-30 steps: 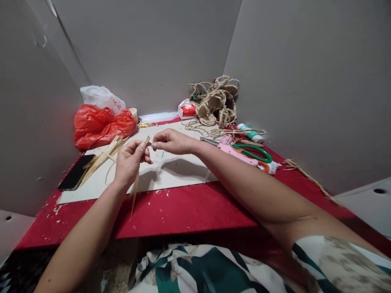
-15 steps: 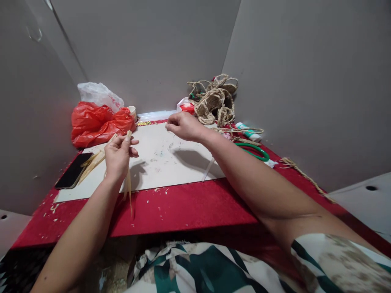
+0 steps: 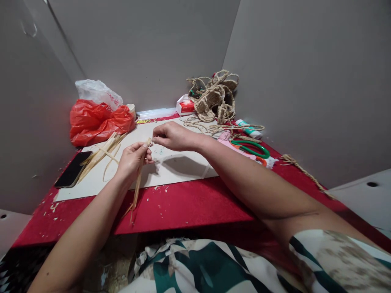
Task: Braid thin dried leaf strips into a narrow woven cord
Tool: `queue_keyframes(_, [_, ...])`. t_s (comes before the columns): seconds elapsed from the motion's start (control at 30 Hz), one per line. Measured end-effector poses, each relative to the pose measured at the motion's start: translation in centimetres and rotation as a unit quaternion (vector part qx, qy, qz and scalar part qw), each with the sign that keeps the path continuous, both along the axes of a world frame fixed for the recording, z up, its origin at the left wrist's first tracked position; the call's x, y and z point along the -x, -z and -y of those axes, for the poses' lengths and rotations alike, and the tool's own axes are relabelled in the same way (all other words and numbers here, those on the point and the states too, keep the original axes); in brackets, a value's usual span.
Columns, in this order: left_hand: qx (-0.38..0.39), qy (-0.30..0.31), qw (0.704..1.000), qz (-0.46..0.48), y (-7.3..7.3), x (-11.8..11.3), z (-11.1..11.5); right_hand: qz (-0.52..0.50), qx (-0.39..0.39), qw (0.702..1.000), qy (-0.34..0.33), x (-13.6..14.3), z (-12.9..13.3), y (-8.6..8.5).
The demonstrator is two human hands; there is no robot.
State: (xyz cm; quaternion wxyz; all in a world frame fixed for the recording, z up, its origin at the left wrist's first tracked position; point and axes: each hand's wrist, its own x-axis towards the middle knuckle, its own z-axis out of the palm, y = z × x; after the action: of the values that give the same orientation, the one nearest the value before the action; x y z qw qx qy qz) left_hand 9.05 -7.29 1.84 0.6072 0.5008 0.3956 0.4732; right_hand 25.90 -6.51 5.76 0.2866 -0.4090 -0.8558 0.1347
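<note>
Between the thumb and fingers of my left hand (image 3: 134,159) is pinched a long dried plant strip (image 3: 138,183). Its short top end pokes up above the thumb, and its frayed tail hangs down past the board's front edge. My right hand (image 3: 171,135) is closed in a pinch right beside that top end; whether its fingertips grip the strip or some thin fibre, I cannot make out. Below both hands is a white board (image 3: 183,167). More dried strips (image 3: 100,156) lie in a loose pile to the left of my left hand.
A black phone (image 3: 72,170) lies under the strips' ends. Red plastic bag (image 3: 94,122), tissue pack (image 3: 185,106) and coiled straw rope pieces (image 3: 215,99) stand at the back. Green-handled scissors (image 3: 264,151) lie right, by my forearm. Scraps dot the red cloth (image 3: 183,203).
My left hand has moved right with the strip, away from the pile. My right hand has come left and slightly down, so the two hands now nearly meet.
</note>
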Motion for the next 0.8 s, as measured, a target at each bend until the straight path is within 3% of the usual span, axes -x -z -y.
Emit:
queue_keyframes(0.23, [-0.016, 0.023, 0.998, -0.048, 0.1, 0.3, -0.1, 0.027, 0.028, 0.999, 0.013, -1.1, -0.2, -0.5])
queue_keyframes(0.47, [-0.032, 0.129, 0.986, -0.102, 0.3, 0.5, 0.3, 0.029, 0.03, 0.998, -0.036, -1.1, 0.4, -1.1])
queue_keyframes(0.57, [-0.03, 0.167, 0.982, -0.086, 0.0, 0.6, 0.4, 0.002, 0.065, 0.996, -0.058, -1.5, 0.0, -0.8])
queue_keyframes(0.73, [-0.016, 0.11, 0.994, 0.009, -0.7, 0.6, 0.2, -0.121, 0.199, 0.97, -0.064, -1.9, -1.0, 0.3])
queue_keyframes(0.8, [-0.032, 0.071, 0.997, 0.026, -0.7, 0.5, 0.2, -0.144, 0.208, 0.965, -0.066, -1.5, -1.1, 0.8])
